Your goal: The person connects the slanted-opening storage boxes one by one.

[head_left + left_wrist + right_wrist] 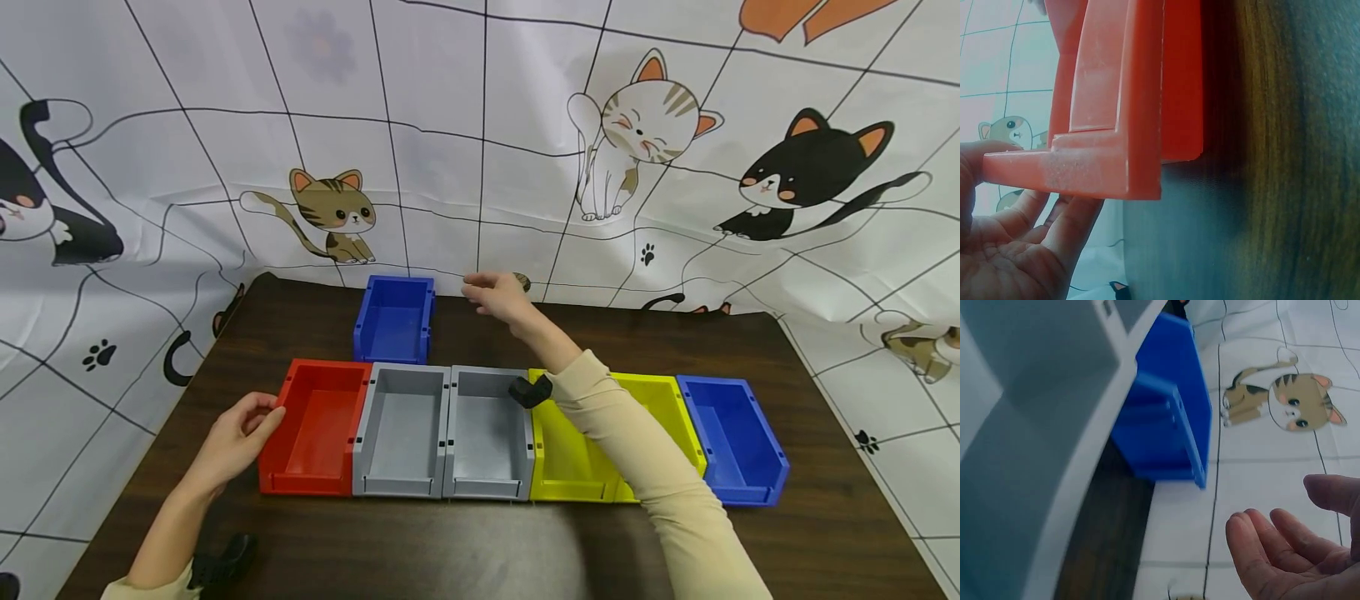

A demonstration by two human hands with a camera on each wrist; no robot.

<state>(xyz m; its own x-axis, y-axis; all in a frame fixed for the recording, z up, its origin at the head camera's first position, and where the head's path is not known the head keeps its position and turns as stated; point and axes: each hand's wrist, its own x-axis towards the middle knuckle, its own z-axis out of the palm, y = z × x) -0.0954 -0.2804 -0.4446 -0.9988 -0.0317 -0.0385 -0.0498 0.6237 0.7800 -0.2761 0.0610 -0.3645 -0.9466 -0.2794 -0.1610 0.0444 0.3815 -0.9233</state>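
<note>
My left hand (238, 435) is at the left side of the red bin (321, 433), the leftmost in a row of plastic bins. In the left wrist view, the thumb and fingers of that hand (1029, 250) pinch the wall of the red bin (1141, 100). Over the back of the table, my right hand (498, 297) is raised with nothing in it, its fingers relaxed. To the left of it, apart from the fingers, a blue bin (393, 321) stands behind the row. The right wrist view shows the hand (1291, 556) beside this blue bin (1166, 419).
Right of the red bin, two grey bins (401, 433), yellow bins (573, 458) and another blue bin (735, 442) continue the row. My right sleeve (637, 458) crosses over the yellow ones. A cat-printed cloth (435, 167) hangs behind the dark wooden table (420, 550).
</note>
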